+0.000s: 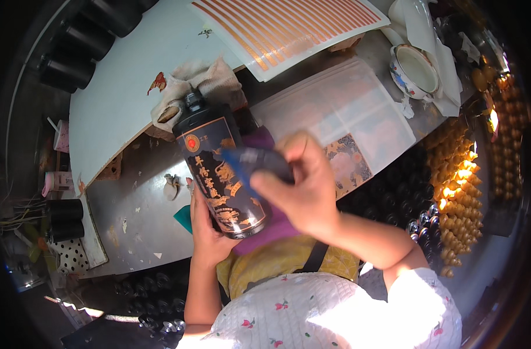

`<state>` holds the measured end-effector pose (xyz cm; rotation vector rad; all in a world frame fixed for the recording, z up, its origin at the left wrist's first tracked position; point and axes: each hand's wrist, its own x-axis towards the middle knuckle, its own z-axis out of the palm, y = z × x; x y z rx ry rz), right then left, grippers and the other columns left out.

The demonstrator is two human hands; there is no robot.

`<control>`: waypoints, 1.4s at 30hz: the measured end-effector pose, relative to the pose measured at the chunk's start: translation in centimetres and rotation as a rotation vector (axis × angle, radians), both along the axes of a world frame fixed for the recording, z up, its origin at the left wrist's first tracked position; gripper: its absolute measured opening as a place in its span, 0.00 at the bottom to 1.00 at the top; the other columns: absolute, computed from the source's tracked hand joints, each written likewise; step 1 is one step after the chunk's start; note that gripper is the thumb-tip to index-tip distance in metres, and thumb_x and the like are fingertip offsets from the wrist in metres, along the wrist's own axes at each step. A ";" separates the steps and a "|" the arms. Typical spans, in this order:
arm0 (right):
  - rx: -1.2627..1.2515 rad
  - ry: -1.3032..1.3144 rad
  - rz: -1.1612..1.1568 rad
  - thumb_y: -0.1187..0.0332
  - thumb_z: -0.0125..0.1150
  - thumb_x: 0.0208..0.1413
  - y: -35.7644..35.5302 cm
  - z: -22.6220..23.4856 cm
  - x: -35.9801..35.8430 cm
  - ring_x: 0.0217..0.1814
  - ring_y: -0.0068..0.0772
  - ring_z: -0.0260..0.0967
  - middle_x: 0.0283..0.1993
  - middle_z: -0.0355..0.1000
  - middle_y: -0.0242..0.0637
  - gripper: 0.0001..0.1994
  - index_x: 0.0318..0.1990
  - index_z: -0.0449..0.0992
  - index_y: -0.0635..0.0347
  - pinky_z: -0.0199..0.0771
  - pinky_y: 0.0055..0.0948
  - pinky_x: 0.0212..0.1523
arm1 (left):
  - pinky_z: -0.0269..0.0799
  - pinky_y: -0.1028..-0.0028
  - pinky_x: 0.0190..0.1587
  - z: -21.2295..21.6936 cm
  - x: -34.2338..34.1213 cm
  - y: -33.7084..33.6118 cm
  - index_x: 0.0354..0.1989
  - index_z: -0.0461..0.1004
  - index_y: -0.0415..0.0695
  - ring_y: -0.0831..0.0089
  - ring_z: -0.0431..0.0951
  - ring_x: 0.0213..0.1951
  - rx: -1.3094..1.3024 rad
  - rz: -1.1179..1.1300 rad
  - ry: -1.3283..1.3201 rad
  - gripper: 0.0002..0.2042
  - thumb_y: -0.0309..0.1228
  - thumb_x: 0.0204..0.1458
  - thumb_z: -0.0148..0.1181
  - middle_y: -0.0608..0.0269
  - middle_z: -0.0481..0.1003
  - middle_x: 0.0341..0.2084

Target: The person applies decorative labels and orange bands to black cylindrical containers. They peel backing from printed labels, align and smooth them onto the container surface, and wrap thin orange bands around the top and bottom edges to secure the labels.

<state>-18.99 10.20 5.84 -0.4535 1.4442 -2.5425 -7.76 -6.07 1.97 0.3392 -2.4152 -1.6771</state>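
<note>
A black bottle (216,168) with gold figures and a round red seal lies tilted in front of me, its capped neck pointing up-left. My left hand (204,224) cups it from below at the base. My right hand (303,186) presses a dark blue tool (256,161), blurred, against the bottle's front. A purple cloth (271,230) lies under the bottle over my lap.
A beige rag (204,81) lies at the bottle's neck on a white board (126,87). An orange-striped sheet (288,26) and a clear sheet (341,104) lie beyond. A white bowl (415,70) sits upper right. Rows of gold caps (457,186) and black bottles (65,218) flank the grey table (137,215).
</note>
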 end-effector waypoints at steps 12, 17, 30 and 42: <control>0.192 -0.227 0.043 0.77 0.68 0.56 0.6 -1.1 -0.7 0.38 0.14 0.65 0.34 0.69 0.29 0.12 0.39 0.66 0.62 0.69 0.20 0.39 | 0.55 0.56 0.69 -0.5 0.0 -1.0 0.70 0.52 0.31 0.47 0.65 0.65 -0.157 -0.073 -0.005 0.55 0.41 0.35 0.79 0.43 0.64 0.63; 0.136 -0.176 -0.026 0.76 0.67 0.56 0.6 -1.2 0.1 0.37 0.14 0.64 0.35 0.67 0.28 0.14 0.39 0.64 0.61 0.69 0.20 0.38 | 0.57 0.57 0.68 -0.4 0.1 -0.8 0.71 0.51 0.31 0.48 0.65 0.64 -0.127 -0.049 0.012 0.55 0.41 0.37 0.79 0.44 0.65 0.63; 0.366 0.726 0.043 0.78 0.68 0.54 0.9 0.4 -2.8 0.42 0.20 0.72 0.37 0.75 0.32 0.10 0.41 0.75 0.62 0.70 0.24 0.44 | 0.48 0.52 0.72 0.3 -0.3 -0.6 0.74 0.47 0.33 0.43 0.60 0.68 -0.195 -0.076 0.028 0.56 0.40 0.39 0.77 0.42 0.62 0.66; 0.546 1.247 0.345 0.72 0.74 0.43 2.3 3.5 -1.5 0.33 0.37 0.77 0.34 0.79 0.32 0.10 0.34 0.80 0.55 0.77 0.34 0.35 | 0.30 0.38 0.73 0.8 1.0 -0.1 0.76 0.40 0.37 0.49 0.70 0.60 -0.381 -0.069 0.200 0.54 0.36 0.45 0.72 0.45 0.69 0.60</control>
